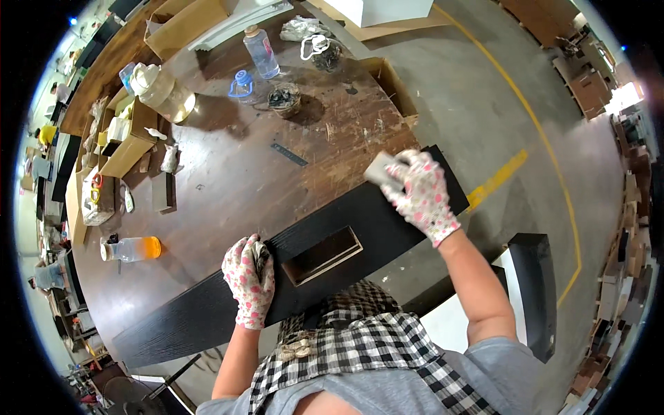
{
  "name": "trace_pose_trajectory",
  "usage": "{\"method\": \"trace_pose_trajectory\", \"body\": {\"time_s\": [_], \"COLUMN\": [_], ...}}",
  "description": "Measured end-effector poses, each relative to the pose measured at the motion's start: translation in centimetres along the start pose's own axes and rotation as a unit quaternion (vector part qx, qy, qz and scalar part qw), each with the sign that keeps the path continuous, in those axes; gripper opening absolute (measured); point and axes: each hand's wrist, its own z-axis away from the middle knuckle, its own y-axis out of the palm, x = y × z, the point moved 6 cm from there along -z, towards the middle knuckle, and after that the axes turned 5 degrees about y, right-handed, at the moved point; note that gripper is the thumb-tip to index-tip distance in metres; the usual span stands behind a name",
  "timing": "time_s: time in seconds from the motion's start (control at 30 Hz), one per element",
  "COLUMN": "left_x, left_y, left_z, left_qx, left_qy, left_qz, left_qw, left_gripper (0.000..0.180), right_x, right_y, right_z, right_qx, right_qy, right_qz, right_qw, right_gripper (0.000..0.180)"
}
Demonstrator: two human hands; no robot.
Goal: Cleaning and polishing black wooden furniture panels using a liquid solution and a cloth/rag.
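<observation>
A long black board (377,218) with a wood-grain face and a rectangular cutout (325,254) lies slantwise across the table's near edge. My right hand (420,194), in a white glove with pink spots, grips a pale grey block (382,170), which looks like a sanding block, at the board's far edge near its right end. My left hand (249,283), gloved alike, rests on the board left of the cutout. Its fingers are curled around a dark, crumpled patch that I cannot make out; it may be a rag or the soiled glove tips.
On the brown table (228,187) stand a bottle of orange liquid (138,249), a large jug (162,93), a clear bottle (261,54), a blue-lidded bottle (241,84) and a cup of dark stuff (284,100). A cardboard box (131,149) holds supplies. Black-and-white panels (529,290) stand at right.
</observation>
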Motion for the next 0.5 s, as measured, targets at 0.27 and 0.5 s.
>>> {"method": "trace_pose_trajectory", "body": {"time_s": [0.27, 0.5], "left_x": [-0.3, -0.3], "left_y": [-0.2, 0.4], "left_z": [-0.2, -0.6], "left_qx": [-0.017, -0.015], "left_qy": [0.031, 0.047], "left_qz": [-0.013, -0.009], "left_qw": [0.999, 0.999], "left_gripper": [0.045, 0.041], "right_x": [-1.2, -6.3], "right_y": [-2.5, -1.3], "right_z": [-2.6, -2.8], "right_qx": [-0.051, -0.041], "right_qy": [-0.021, 0.03], "right_qz": [0.029, 0.019], "right_qw": [0.998, 0.999], "right_gripper": [0.021, 0.031]}}
